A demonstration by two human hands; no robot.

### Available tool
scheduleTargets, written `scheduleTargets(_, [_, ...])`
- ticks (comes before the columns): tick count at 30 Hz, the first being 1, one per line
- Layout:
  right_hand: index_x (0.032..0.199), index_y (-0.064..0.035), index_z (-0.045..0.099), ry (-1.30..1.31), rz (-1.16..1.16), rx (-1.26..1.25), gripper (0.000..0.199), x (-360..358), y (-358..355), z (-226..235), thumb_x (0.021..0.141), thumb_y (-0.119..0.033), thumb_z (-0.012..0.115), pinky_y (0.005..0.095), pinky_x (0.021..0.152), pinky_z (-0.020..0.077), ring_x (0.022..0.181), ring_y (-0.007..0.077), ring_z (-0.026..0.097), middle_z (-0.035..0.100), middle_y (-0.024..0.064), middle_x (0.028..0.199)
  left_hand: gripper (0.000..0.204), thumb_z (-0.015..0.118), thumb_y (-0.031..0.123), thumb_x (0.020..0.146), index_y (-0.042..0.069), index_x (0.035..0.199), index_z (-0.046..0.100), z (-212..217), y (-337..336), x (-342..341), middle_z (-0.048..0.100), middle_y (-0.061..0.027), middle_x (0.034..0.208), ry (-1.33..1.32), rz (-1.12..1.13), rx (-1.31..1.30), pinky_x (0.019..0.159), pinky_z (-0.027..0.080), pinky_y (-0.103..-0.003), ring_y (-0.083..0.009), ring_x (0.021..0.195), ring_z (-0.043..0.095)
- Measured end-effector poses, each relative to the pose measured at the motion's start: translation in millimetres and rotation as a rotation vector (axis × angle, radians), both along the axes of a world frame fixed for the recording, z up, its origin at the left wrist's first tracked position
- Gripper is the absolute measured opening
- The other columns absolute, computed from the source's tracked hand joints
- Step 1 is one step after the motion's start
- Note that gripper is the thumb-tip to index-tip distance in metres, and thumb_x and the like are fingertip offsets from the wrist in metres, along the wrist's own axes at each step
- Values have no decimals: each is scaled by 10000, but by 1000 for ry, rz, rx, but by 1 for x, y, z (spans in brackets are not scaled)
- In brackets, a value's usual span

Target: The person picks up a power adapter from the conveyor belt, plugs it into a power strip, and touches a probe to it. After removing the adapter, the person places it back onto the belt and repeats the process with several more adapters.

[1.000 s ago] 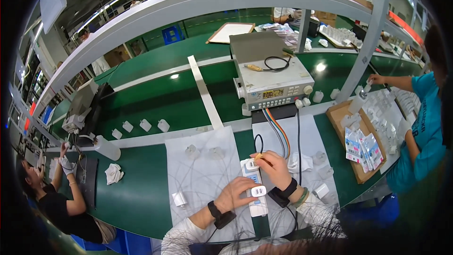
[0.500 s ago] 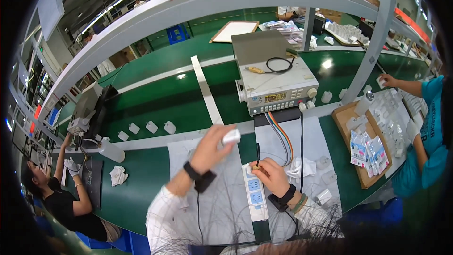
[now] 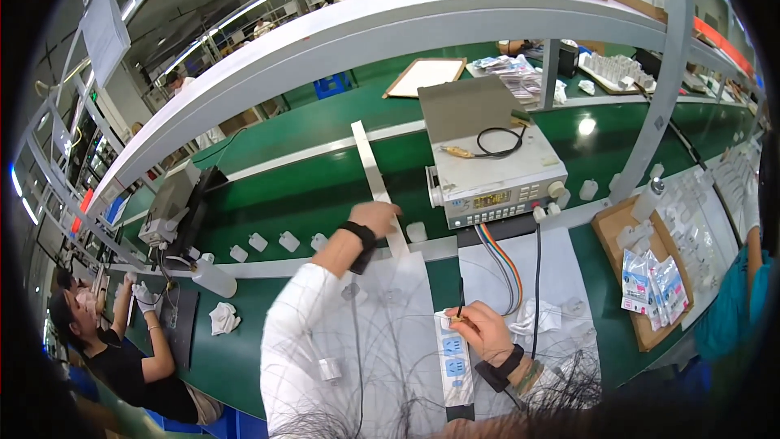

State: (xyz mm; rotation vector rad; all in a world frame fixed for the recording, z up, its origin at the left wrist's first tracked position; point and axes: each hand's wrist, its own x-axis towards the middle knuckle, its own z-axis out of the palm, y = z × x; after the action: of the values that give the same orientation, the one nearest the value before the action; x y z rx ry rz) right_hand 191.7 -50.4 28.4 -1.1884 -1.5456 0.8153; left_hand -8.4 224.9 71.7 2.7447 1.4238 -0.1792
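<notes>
My left hand (image 3: pixel 375 218) reaches over the far edge of the workbench, fingers apart and seemingly holding nothing. Just right of its fingertips stands a white block-shaped charger (image 3: pixel 416 232). Nearer me, my right hand (image 3: pixel 481 332) pinches a small brass-coloured connector on a black cable (image 3: pixel 461 297). That hand is over the upper end of a white power strip (image 3: pixel 457 386) with blue sockets. Another white charger (image 3: pixel 329 369) lies on the white paper beside my left sleeve.
Several white chargers (image 3: pixel 289 241) line the belt edge at left. A grey bench instrument (image 3: pixel 496 187) with ribbon wires (image 3: pixel 510 276) stands ahead. At right is a cardboard tray (image 3: pixel 650 333) with packets. A white bottle (image 3: pixel 215 278) and co-worker (image 3: pixel 114 349) are at left; a shelf beam (image 3: pixel 390 41) crosses above.
My left hand has gone forward to the belt edge and let go of the white charger, which now stands there. My right hand keeps its pinch. The view has tilted up slightly.
</notes>
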Motion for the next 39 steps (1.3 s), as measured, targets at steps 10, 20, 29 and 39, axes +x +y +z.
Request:
scheduleTargets(10, [1075,-50,664,-6,48,39,231,-11,1,-1,868,-153,669,261,636,465,685,159,572,561,61,834,167,516,236,905,138,989,622,-59,-3,-183,621,-74,1067,405,407,307,820,500,-412,-265,1013,624])
scheduleTargets(20, [1067,-65,661,-11,-15,70,205,2,1,-11,868,-112,642,259,647,448,686,155,547,525,54,803,368,711,120,817,65,1162,595,3,-166,-92,630,-37,1058,-877,217,-170,835,476,-294,-147,959,595])
scheduleTargets(29, [1082,-30,628,21,12,91,245,-5,5,-17,880,-166,650,283,658,477,722,186,592,580,75,902,395,736,125,812,76,1182,608,-56,-279,-4,613,-34,1132,-1020,119,-750,917,434,-293,-134,1039,566])
scheduleTargets(39, [1077,-28,622,35,21,61,245,-4,2,-18,881,-172,650,293,668,487,750,204,609,588,82,925,503,765,194,753,120,1219,591,-45,-272,-7,599,-51,1116,-904,-193,-391,861,449,-325,-213,1042,549])
